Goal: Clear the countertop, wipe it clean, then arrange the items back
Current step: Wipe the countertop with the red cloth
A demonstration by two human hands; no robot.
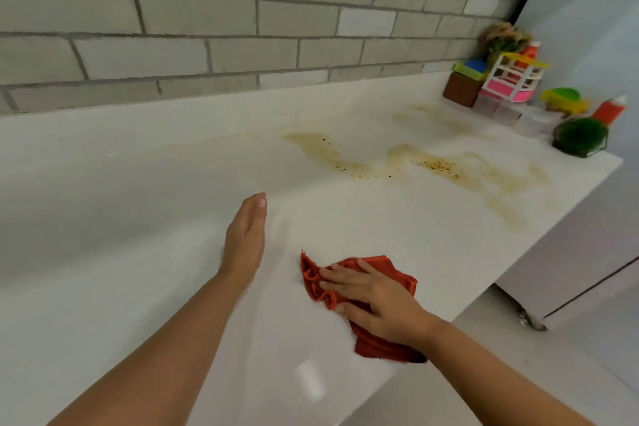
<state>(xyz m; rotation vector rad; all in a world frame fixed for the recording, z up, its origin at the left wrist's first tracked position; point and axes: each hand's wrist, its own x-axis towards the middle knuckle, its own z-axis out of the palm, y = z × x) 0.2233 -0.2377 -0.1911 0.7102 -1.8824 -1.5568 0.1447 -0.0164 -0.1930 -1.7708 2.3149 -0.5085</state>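
Wiping is under way, and by my judgement barely half done. The right hand (pixel 377 301) lies flat, fingers straight, pressing a red cloth (pixel 394 270) onto the near middle of the white desk (pixel 138 183). The left hand (pixel 245 239) is open and empty, fingers straight, edge-on just left of the cloth (whether it touches the surface I cannot tell). Farther off to the right a brown stain (pixel 432 162) with dark specks spreads unwiped. The items, among them a pink rack (pixel 511 79) and a green scrubber (pixel 581 137), crowd the far right corner, so clearing looks partial and arranging is not yet begun.
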